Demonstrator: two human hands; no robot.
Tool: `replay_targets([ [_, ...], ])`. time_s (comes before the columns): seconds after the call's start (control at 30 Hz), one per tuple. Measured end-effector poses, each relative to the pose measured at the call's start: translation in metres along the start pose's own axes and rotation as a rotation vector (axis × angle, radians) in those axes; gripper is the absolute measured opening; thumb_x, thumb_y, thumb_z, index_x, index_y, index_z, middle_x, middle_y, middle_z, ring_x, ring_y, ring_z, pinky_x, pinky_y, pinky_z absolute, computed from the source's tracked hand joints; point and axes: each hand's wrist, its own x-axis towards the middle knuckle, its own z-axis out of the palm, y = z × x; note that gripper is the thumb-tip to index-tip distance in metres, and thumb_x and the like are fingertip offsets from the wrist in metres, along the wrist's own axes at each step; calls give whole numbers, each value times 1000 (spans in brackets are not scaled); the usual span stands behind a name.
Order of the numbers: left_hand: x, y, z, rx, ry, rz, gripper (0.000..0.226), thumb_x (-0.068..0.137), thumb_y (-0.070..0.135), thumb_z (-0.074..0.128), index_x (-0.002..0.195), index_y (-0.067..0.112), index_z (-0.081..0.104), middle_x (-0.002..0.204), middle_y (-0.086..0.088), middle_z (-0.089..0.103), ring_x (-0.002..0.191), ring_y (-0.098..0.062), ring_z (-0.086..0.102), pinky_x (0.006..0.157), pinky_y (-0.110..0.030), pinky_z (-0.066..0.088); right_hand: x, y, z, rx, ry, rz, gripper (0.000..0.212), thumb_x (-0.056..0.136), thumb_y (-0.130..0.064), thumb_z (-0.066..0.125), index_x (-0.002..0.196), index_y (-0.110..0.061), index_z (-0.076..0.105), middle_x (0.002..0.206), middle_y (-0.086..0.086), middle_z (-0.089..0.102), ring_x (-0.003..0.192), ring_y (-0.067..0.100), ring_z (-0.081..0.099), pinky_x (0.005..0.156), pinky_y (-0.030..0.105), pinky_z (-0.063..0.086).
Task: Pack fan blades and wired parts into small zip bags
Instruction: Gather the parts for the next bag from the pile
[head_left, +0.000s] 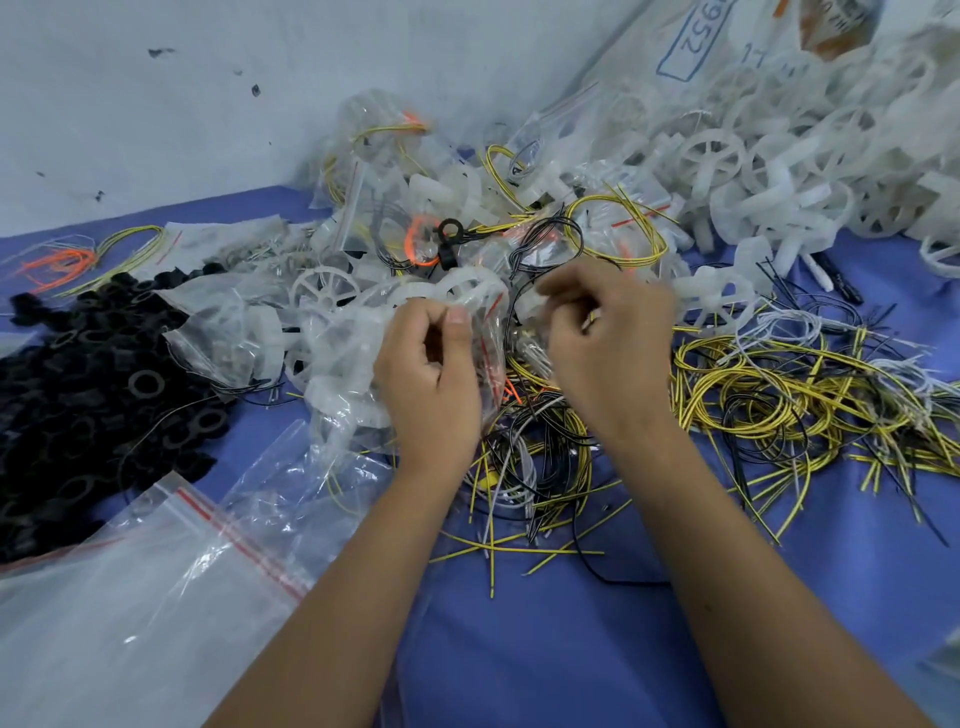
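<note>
Fingers and thumb of the left hand (431, 374) are curled and pinch the mouth of a small zip bag (485, 332) at frame centre. Fingers of the right hand (608, 338) are also curled, bunched at the bag mouth from the 3 o'clock side; motion blur hides what they grip, though a black wire (511, 317) runs down from them beside the bag. Whether a part is clamped there cannot be told.

Step in hand, as judged: loading a wired part into the bag, with the left hand holding the opening and the right hand feeding.

Stock layout, taken from the hands:
- Fan blades (779, 171), white, heaped at 1 to 2 o'clock. One loose wheel (324, 291) lies at 10 o'clock.
- Yellow wires (769, 400), looped, at 3 o'clock. Cut lengths lie scattered at 5 to 6 o'clock on the blue table (545, 649).
- Filled bags (384, 171) piled at 12 o'clock.
- Black rings (78, 379) heaped at 9 o'clock.
- Empty bags (156, 597), red-striped seals, at 7 to 8 o'clock.

Next move, as judged: seat the wire fully below the seal line so that no lead crosses the zip track, then press the track shut along its length. Stray leads caught in the seal would keep it from closing. The thin film will crumple, so the mouth must be held taut while the part goes in.
</note>
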Motion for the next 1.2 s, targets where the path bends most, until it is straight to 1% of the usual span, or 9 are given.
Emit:
replay_targets([
  [0.13,-1,-4,1,23,-41,9,27,102,24,54,77,15,49,70,1,48,66,-20,45,62,-40,40,11,19,-19,-302,213,122,24,88,-12,51,98,-17,73,91,0,72,87,24,65,73,40,52],
  [0.23,-1,-5,0,10,-26,7,26,101,22,54,76,13,50,67,0,48,63,-23,45,60,-38,40,16,35,-28,-503,80,261,22,97,-25,53,110,-16,68,111,11,63,105,33,58,85,43,50],
  [0.37,-1,-4,-1,7,-9,7,26,100,19,55,75,12,49,65,4,46,62,-16,43,59,-27,37,15,44,-26,-588,-120,334,30,102,-30,50,124,-17,65,117,15,64,108,36,59,88,44,50],
  [0.57,0,0,-4,-7,-13,-19,25,99,20,54,75,16,49,65,9,46,62,-15,42,59,-31,37,17,47,-32,-427,141,223,23,101,-26,57,107,-14,76,92,7,75,82,27,68,71,33,50],
  [0.73,3,7,-6,-73,19,-110,17,92,13,54,76,11,52,69,-18,52,65,-41,50,59,-50,44,20,38,-34,74,434,186,25,99,-31,60,95,-14,77,73,0,70,67,21,63,63,38,53],
  [0.9,10,16,-8,-117,79,-214,13,87,7,57,75,4,54,69,-19,56,63,-35,52,59,-41,46,15,20,-25,447,194,196,11,95,-14,69,104,-10,69,69,10,71,65,19,72,60,33,55],
  [0.97,13,20,-9,-121,67,-218,14,86,8,59,73,8,56,68,-13,59,60,-23,53,58,-34,46,11,16,-21,395,43,110,6,92,-12,72,95,-6,70,67,9,70,62,20,70,58,36,55],
  [1.07,18,28,-9,-108,66,-155,18,87,10,62,70,15,56,66,-8,59,63,-27,56,61,-37,47,7,15,-18,262,-163,20,4,89,-10,76,86,-7,75,68,4,70,61,21,67,57,38,55],
  [1.2,19,36,-10,0,86,32,17,86,13,64,71,14,56,70,1,57,65,-15,53,64,-38,48,4,17,-15,78,-332,-70,7,85,-11,81,81,-8,76,62,0,61,54,7,47,54,25,43],
])
